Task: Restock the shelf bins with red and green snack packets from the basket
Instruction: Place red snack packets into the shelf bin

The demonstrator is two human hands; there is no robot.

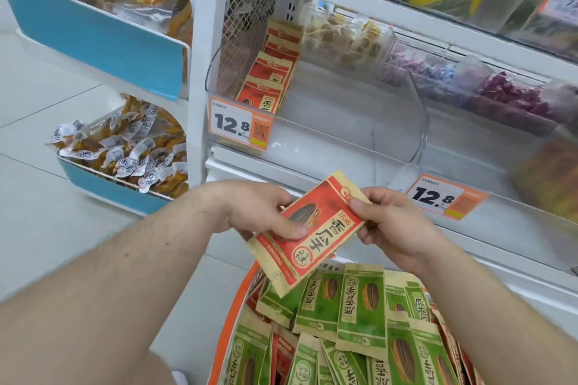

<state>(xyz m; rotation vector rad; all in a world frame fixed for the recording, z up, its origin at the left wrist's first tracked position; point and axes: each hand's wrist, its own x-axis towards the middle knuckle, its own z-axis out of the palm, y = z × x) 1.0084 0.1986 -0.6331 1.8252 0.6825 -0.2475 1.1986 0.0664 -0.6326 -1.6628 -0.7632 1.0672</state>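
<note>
A red snack packet (316,237) is held tilted above the basket, between both hands. My left hand (259,212) grips its left edge, thumb on the front. My right hand (391,225) pinches its upper right corner. Below lies the orange-rimmed basket (233,319), full of green snack packets (359,303) with a few red ones showing between them. On the shelf, the clear left bin (312,122) holds several red packets (269,75) standing at its left end. The clear bin to the right (488,166) holds no packets where I can see into it.
Price tags reading 12.8 (234,125) (438,197) hang on the bin fronts. Clear bins of wrapped candy (469,81) sit further back. At the left, blue-fronted racks (119,187) hold yellow vacuum-packed snacks. White floor tiles lie at the left.
</note>
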